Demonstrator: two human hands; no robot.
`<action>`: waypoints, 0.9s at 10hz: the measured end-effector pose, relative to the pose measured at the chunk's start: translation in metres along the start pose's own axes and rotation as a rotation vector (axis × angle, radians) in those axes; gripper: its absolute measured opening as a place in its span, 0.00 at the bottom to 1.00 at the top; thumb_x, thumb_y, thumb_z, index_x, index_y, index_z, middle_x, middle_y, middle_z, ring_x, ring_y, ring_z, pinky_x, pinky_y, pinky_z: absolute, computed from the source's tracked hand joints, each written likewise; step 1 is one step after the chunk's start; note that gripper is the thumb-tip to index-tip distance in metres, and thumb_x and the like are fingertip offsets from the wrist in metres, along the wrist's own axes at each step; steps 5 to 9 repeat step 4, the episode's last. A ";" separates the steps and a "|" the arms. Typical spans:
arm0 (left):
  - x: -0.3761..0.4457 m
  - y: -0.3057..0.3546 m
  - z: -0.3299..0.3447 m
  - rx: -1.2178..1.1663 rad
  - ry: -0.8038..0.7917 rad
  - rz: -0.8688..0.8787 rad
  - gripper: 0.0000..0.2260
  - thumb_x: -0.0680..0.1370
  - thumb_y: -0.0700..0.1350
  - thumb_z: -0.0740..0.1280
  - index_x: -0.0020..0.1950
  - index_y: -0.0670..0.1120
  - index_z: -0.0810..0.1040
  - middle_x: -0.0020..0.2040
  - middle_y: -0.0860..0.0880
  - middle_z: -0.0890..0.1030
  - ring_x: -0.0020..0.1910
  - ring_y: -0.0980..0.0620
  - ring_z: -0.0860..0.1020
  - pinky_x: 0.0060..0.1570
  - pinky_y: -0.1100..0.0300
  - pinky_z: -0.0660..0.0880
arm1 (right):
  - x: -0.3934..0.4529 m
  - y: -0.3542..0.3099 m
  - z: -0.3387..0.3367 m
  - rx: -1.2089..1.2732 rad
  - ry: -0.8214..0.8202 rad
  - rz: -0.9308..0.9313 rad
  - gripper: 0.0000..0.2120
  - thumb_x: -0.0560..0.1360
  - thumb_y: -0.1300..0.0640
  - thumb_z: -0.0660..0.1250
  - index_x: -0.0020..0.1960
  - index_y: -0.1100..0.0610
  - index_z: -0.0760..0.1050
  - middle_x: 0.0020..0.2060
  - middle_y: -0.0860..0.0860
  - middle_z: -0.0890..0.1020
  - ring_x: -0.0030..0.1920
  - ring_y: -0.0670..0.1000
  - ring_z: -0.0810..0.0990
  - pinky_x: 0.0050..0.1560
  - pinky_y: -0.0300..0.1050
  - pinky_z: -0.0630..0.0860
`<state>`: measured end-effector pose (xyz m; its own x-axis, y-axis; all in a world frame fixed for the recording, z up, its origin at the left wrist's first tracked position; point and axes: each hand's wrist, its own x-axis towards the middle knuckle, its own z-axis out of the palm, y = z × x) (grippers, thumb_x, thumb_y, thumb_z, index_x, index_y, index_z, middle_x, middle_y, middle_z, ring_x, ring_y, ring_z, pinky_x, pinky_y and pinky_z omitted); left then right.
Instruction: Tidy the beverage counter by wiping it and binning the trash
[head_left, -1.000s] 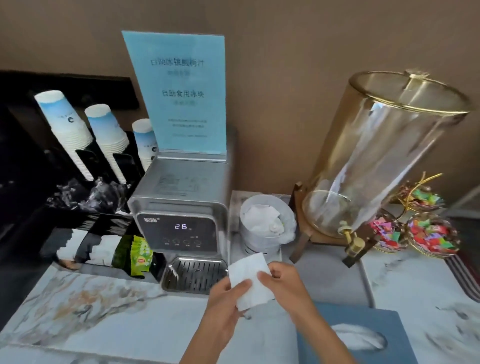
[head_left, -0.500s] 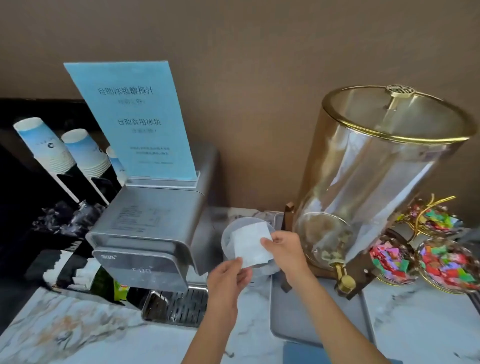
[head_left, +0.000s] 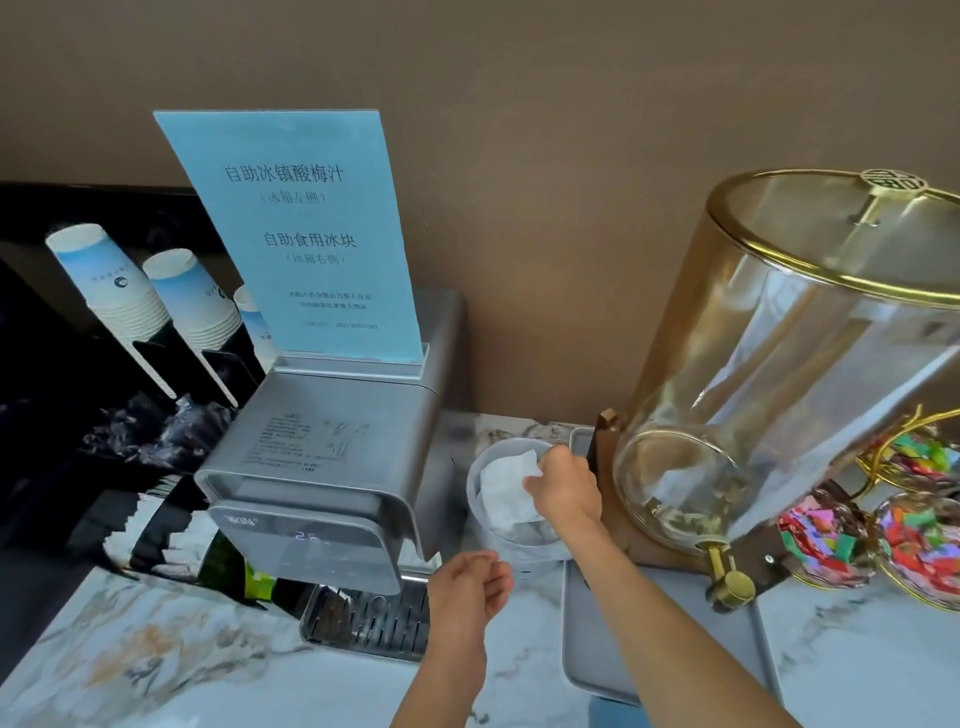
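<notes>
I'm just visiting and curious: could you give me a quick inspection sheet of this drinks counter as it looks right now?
Surface: marble counter, no spills visible; grey tray at right.
Job's things: white tissue over the small lined bin, pinched at its edge.
Clutter: water dispenser with blue sign on top, paper cup stacks, glass drink jar, candy bowls.
Grippers: right hand holds the tissue above the bin; left hand loosely curled, empty.
Cables: nothing seen.
Surroundings: plain brown wall behind.
</notes>
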<state>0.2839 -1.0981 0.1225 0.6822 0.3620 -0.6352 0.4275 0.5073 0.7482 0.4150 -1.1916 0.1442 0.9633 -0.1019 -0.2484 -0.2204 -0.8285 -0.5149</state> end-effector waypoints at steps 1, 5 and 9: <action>-0.003 -0.002 -0.005 0.044 -0.014 -0.014 0.10 0.80 0.32 0.59 0.46 0.38 0.80 0.32 0.45 0.85 0.33 0.48 0.81 0.36 0.58 0.77 | 0.000 0.001 -0.003 0.031 -0.028 0.002 0.10 0.75 0.52 0.65 0.52 0.57 0.76 0.51 0.57 0.80 0.51 0.61 0.81 0.42 0.49 0.75; -0.026 0.019 -0.001 0.272 -0.141 0.261 0.09 0.79 0.35 0.64 0.45 0.44 0.82 0.40 0.46 0.86 0.36 0.51 0.82 0.41 0.59 0.74 | -0.046 0.022 -0.044 0.351 0.214 -0.175 0.10 0.77 0.57 0.60 0.44 0.57 0.79 0.40 0.57 0.84 0.43 0.58 0.81 0.43 0.50 0.77; -0.026 0.019 -0.001 0.272 -0.141 0.261 0.09 0.79 0.35 0.64 0.45 0.44 0.82 0.40 0.46 0.86 0.36 0.51 0.82 0.41 0.59 0.74 | -0.046 0.022 -0.044 0.351 0.214 -0.175 0.10 0.77 0.57 0.60 0.44 0.57 0.79 0.40 0.57 0.84 0.43 0.58 0.81 0.43 0.50 0.77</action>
